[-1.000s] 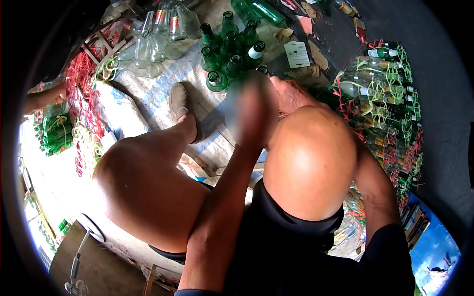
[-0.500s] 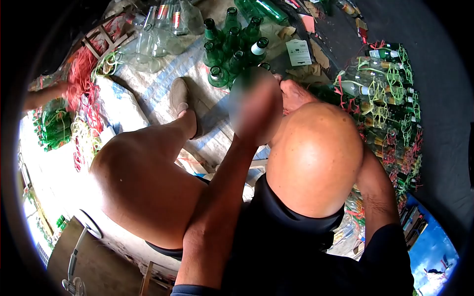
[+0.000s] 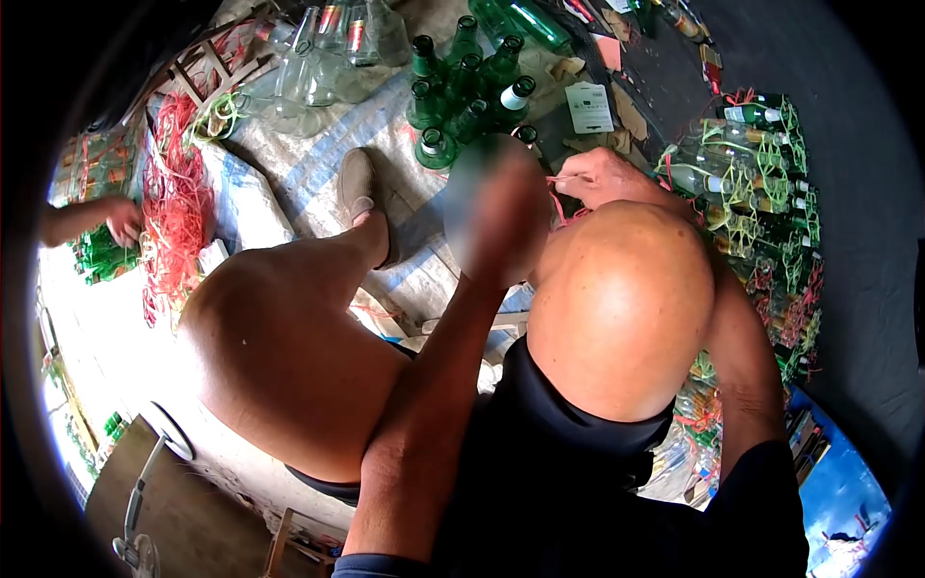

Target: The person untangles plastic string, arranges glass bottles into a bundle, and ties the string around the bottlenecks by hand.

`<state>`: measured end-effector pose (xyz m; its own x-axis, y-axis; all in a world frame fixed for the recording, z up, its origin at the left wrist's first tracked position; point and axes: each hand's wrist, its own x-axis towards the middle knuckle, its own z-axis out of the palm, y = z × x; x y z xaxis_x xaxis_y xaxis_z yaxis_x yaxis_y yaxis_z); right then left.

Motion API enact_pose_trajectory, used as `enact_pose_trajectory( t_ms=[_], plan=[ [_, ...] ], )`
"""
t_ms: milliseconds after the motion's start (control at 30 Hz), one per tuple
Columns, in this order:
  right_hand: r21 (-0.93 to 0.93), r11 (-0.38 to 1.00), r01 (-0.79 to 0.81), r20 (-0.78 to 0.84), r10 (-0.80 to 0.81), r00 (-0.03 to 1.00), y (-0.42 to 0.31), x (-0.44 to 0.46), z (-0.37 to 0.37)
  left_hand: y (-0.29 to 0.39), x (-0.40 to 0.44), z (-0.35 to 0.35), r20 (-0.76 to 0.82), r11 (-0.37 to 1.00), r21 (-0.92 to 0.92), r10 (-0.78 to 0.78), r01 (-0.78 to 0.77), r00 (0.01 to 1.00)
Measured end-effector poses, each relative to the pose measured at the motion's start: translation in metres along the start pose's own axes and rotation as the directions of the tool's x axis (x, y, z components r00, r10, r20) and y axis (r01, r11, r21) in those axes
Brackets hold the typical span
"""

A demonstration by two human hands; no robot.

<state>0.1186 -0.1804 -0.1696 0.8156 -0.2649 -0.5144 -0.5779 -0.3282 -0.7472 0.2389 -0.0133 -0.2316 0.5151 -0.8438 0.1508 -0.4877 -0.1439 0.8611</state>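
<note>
A blurred oval covers most of my left hand (image 3: pixel 506 212), between my knees; its fingers and anything in them cannot be made out. Beyond my right knee, my right hand (image 3: pixel 607 178) is closed, with red string (image 3: pixel 556 180) at its fingertips. More red string hangs below those fingers. Several green bottles (image 3: pixel 469 87) stand upright close together just beyond my left hand. One of them, a bottle with a white neck band (image 3: pixel 517 93), is on the right of the group.
Clear bottles (image 3: pixel 313 77) lie at upper left. Red string (image 3: pixel 178 202) is heaped beside another person's hand (image 3: pixel 122 222). Bottles tied with netting (image 3: pixel 752 183) are stacked on the right. A white card (image 3: pixel 589 108) lies near cardboard scraps. A sandal (image 3: pixel 356 183) rests on the sheet.
My right hand has risen from behind the knee and shows more, with red string now visible at its fingers. The other person's hand has moved off the red string heap.
</note>
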Motion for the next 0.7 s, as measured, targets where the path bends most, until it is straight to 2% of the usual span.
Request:
enact_pose_trajectory(
  t_ms=[67,133,167,233,300,400,433,467,500,533,567,600,633,700],
  plan=[
    [0.044,0.998,-0.047,-0.015,0.047,0.999,-0.008,-0.008,-0.007,0.003,-0.005,-0.002,-0.07,0.967,-0.256,-0.004,-0.015,0.998],
    [0.124,0.99,-0.074,-0.065,0.083,0.994,-0.012,-0.017,-0.012,0.003,-0.007,0.0,-0.137,0.934,-0.355,-0.012,-0.038,0.99],
    [0.194,0.977,-0.092,-0.074,0.108,0.991,-0.013,-0.022,-0.014,0.0,-0.006,0.004,-0.171,0.942,-0.331,-0.01,-0.048,0.985],
    [0.189,0.979,-0.082,-0.109,0.104,0.989,-0.018,-0.031,-0.021,-0.005,-0.006,0.01,-0.175,0.922,-0.387,-0.095,0.02,0.98],
    [0.186,0.976,-0.116,-0.118,0.139,0.983,-0.027,-0.039,-0.031,-0.009,-0.005,0.013,-0.1,0.833,-0.528,-0.256,0.167,0.962],
    [0.097,0.994,-0.058,-0.15,0.073,0.986,-0.023,-0.048,-0.045,-0.007,-0.006,0.009,-0.103,0.701,-0.699,-0.292,0.14,0.951],
    [0.104,0.985,-0.135,-0.132,0.148,0.98,-0.019,-0.048,-0.049,-0.008,-0.006,0.009,-0.128,0.671,-0.733,-0.301,0.114,0.945],
    [0.09,0.996,0.007,-0.181,0.01,0.983,-0.016,-0.046,-0.048,-0.006,-0.005,0.006,-0.139,0.639,-0.761,-0.327,0.111,0.935],
    [0.024,1.0,-0.012,-0.174,0.016,0.985,-0.018,-0.046,-0.053,-0.011,-0.007,0.008,-0.177,0.673,-0.733,-0.329,0.099,0.928],
    [0.01,0.988,-0.153,-0.182,0.152,0.971,-0.031,-0.05,-0.057,-0.011,-0.008,0.005,-0.155,0.663,-0.738,-0.349,0.127,0.924],
    [0.049,0.994,-0.094,-0.17,0.101,0.98,-0.028,-0.05,-0.06,-0.008,-0.008,0.006,-0.187,0.649,-0.754,-0.359,0.101,0.914],
    [0.074,0.997,0.008,-0.199,0.006,0.98,-0.035,-0.05,-0.06,-0.004,-0.008,0.005,-0.147,0.544,-0.833,-0.395,0.102,0.907],
    [0.095,0.993,-0.072,-0.163,0.086,0.983,-0.051,-0.053,-0.065,-0.004,-0.01,0.006,-0.145,0.525,-0.846,-0.396,0.095,0.907],
    [0.16,0.981,-0.109,-0.172,0.137,0.976,-0.06,-0.053,-0.068,-0.003,-0.01,-0.001,-0.13,0.507,-0.856,-0.402,0.103,0.906]
  ],
)
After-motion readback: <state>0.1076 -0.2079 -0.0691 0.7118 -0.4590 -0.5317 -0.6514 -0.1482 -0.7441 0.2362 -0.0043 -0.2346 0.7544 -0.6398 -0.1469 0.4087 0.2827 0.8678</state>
